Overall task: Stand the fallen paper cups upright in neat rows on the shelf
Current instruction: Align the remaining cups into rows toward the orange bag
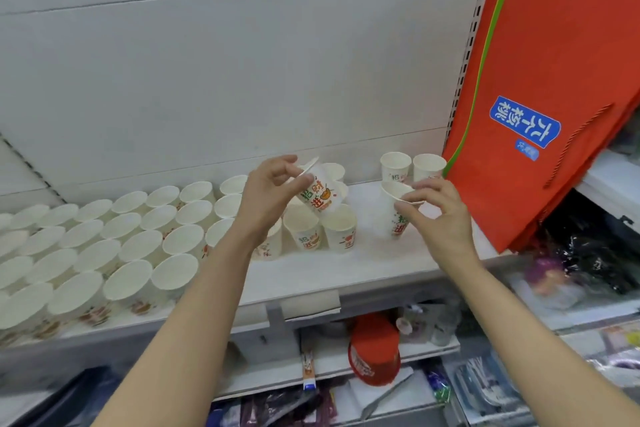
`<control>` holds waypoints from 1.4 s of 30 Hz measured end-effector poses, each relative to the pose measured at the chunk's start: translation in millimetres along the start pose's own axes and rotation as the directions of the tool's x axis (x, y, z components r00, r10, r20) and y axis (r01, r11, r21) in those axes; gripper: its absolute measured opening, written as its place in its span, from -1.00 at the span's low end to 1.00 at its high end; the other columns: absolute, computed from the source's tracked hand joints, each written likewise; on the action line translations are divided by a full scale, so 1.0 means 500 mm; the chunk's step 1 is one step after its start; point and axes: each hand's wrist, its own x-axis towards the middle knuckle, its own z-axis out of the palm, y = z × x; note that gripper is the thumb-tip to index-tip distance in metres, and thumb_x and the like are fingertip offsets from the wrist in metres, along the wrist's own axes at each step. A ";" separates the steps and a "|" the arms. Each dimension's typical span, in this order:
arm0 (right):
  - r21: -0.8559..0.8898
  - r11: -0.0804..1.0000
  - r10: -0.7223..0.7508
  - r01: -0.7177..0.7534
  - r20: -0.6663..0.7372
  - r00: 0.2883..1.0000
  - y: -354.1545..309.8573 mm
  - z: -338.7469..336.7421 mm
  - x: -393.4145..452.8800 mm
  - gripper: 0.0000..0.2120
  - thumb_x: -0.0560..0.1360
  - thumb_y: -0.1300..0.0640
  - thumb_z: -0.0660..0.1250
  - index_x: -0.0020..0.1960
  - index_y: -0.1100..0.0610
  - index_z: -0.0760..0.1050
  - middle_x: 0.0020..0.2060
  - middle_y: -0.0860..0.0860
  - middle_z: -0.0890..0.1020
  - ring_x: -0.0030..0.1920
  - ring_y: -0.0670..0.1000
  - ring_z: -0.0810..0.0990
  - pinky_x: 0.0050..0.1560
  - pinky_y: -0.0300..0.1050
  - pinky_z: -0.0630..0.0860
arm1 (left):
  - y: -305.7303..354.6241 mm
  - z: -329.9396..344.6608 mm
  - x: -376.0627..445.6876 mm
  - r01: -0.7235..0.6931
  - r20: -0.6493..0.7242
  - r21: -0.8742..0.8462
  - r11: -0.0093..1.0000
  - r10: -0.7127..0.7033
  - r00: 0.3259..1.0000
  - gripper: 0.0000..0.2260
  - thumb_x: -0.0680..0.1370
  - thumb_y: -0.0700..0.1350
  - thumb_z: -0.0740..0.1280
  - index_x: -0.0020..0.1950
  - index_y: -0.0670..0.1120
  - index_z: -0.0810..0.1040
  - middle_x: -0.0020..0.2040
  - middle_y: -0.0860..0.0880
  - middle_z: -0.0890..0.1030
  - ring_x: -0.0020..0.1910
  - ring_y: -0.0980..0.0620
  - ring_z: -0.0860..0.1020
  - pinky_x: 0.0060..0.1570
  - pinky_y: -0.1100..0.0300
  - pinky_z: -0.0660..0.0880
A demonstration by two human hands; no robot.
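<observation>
- Left of the shelf: a block of paper cups standing mouth-up in slanted rows, packed rim to rim, running off the left edge of view.
- Centre: left hand pinches a tilted cup at its rim, thumb and fingertips on the lip, held above a small cluster of upright cups at the right end of the rows. Print on its side faces the camera; it is not yet set down.
- Right of centre: right hand pinches the rim of another cup, mouth up and slightly leaning. Cannot tell whether its base touches the shelf.
- Far right, by the back wall: two cups standing side by side, apart from the main block.
- Handling, as a judgement: thin paper, very light, crushes easily. Rim is the stiffest part, so a light pinch there suits; squeezing the wall would dent it. A light knock could tip the neighbours.
- Room: bare shelf lies between the cluster and the right-hand cup, and along the near edge in front of them. That is the likely space to extend rows.
- Edges: near lip of the shelf drops to a cluttered lower shelf; a red bag hangs close on the right, crowding the right hand's side.
</observation>
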 end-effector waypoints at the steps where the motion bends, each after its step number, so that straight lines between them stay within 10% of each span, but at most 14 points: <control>1: 0.054 0.998 0.038 -0.039 0.028 0.999 -0.011 0.015 -0.017 -0.88 0.37 0.18 0.51 -0.23 -0.01 0.61 0.11 -0.08 0.54 0.22 -0.12 0.44 0.21 -0.27 0.33 | -0.004 -0.019 -0.021 0.014 0.002 -0.012 1.000 -0.014 1.000 -0.88 0.42 -0.05 0.51 -0.30 0.04 0.64 0.25 0.18 0.54 0.18 0.04 0.57 0.21 -0.02 0.49; 7: 0.262 0.949 0.157 -0.175 0.089 0.984 -0.065 0.104 -0.104 -0.91 0.35 0.28 0.51 -0.22 0.18 0.61 0.23 -0.03 0.53 0.17 -0.10 0.56 0.05 -0.29 0.53 | -0.027 -0.116 -0.142 0.087 -0.044 -0.032 0.996 -0.088 0.995 -0.91 0.41 -0.09 0.53 -0.18 0.01 0.64 0.28 0.20 0.54 0.10 0.17 0.59 -0.09 0.21 0.49; 13: 0.206 0.952 0.213 -0.226 0.083 0.974 -0.087 0.205 -0.160 -0.85 0.28 0.17 0.58 -0.28 0.11 0.61 0.13 -0.04 0.59 0.12 -0.08 0.58 0.20 -0.05 0.49 | -0.087 -0.209 -0.199 0.113 -0.104 0.062 0.992 -0.106 0.989 -0.48 0.36 -0.01 0.57 0.28 0.07 0.53 0.23 0.11 0.58 0.23 0.15 0.52 0.19 0.11 0.50; 17: 0.128 0.972 0.187 -0.199 0.099 0.977 -0.106 0.265 -0.176 -0.82 0.26 0.10 0.59 -0.31 0.04 0.58 0.11 -0.06 0.59 0.17 -0.02 0.54 0.25 0.01 0.44 | -0.102 -0.229 -0.193 0.111 -0.088 0.272 0.956 -0.090 0.992 -0.43 0.32 0.10 0.57 0.29 0.04 0.53 0.23 0.11 0.57 0.20 0.13 0.51 0.21 0.09 0.48; 23: -0.032 0.996 0.083 -0.079 0.149 0.985 -0.107 0.323 -0.188 -0.78 0.28 0.07 0.58 -0.22 0.15 0.60 0.18 -0.03 0.53 0.21 -0.16 0.41 0.05 -0.60 0.17 | -0.146 -0.232 -0.181 0.077 -0.089 0.565 0.821 -0.031 0.995 -0.44 0.29 0.17 0.56 0.23 0.05 0.56 0.21 0.06 0.57 0.19 0.04 0.49 0.11 0.04 0.51; 36: -0.095 0.995 0.043 -0.027 0.170 0.985 -0.083 0.370 -0.226 -0.74 0.28 0.08 0.58 -0.13 0.11 0.57 0.25 -0.03 0.49 0.29 -0.07 0.41 0.16 -0.47 0.20 | -0.192 -0.231 -0.203 -0.052 -0.027 0.805 0.590 0.123 0.992 -0.51 0.32 0.21 0.51 0.18 0.09 0.56 0.34 0.09 0.49 0.36 0.06 0.38 0.29 0.05 0.18; 42: -0.107 0.994 0.057 -0.038 0.179 0.982 -0.075 0.345 -0.227 -0.79 0.32 0.10 0.56 -0.10 0.09 0.61 0.27 -0.03 0.52 0.30 -0.08 0.43 0.23 -0.38 0.22 | -0.193 -0.276 -0.216 -0.103 -0.045 0.749 0.655 0.205 0.978 -0.75 0.32 0.13 0.54 -0.08 0.08 0.66 0.17 0.12 0.62 0.22 0.12 0.49 0.34 0.01 0.16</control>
